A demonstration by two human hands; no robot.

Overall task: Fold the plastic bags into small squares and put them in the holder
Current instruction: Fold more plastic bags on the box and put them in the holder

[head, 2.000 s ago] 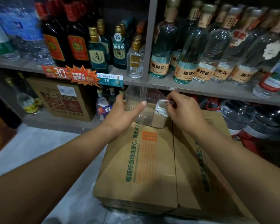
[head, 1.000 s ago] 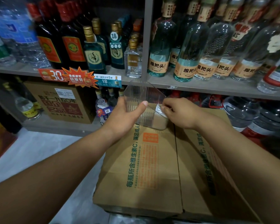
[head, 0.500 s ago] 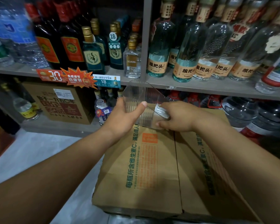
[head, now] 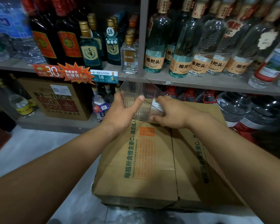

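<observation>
A clear ribbed plastic holder [head: 137,91] stands tilted at the far end of a brown cardboard box [head: 145,162]. My left hand [head: 122,113] grips its left side, thumb across the front wall. Inside its right part lies a small folded clear plastic bag [head: 156,105], seen through the wall. My right hand [head: 171,113] is at the holder's right side, fingers curled around its lower right corner. Whether its fingertips still touch the folded bag is hidden.
Behind the holder runs a grey shelf [head: 200,83] packed with glass liquor bottles [head: 155,46]. Large water bottles [head: 233,107] stand under it on the right, a printed carton [head: 55,99] on the left. Pale floor [head: 31,151] lies left of the box.
My right hand came down from the holder's top edge, where it pinched the folded bag, to its lower right side; the bag now sits inside. The left hand kept its grip.
</observation>
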